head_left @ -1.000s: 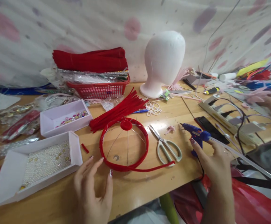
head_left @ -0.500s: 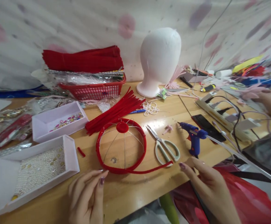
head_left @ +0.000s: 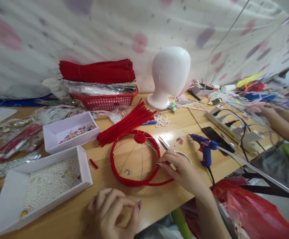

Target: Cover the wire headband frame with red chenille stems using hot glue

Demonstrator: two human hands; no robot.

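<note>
Red fuzzy stem covers a ring frame [head_left: 132, 183] lying on the wooden tabletop [head_left: 156, 202], with thin wires running from its band to a small red disc [head_left: 140, 138] at the far side. A loose red tail [head_left: 156, 184] leads from the near rim toward the right hand [head_left: 181, 172]. That hand has thumb and fingers nearly together at the ring's right rim; whether they grip it cannot be told. The left hand [head_left: 114, 210] is half curled, fingers parted from thumb, with nothing visible in its grasp, near the front edge.

Any print on the plastic packets [head_left: 92, 88] in the red basket [head_left: 107, 103] is too small to read, as are any markings on the blue glue gun [head_left: 206, 149].

The tabletop's front edge slants from below the left hand up toward the right; the ring sits well back from it. Plain wood shows inside the ring, between its near rim and that edge, and in a strip before the glue gun. Room is tighter elsewhere: scissors [head_left: 164, 143] lie partly hidden under the right hand, a bundle of red stems [head_left: 127, 122] crowds the far rim, and a white bead tray [head_left: 86, 169] stands to the left, a short red piece [head_left: 93, 163] just beside it.
</note>
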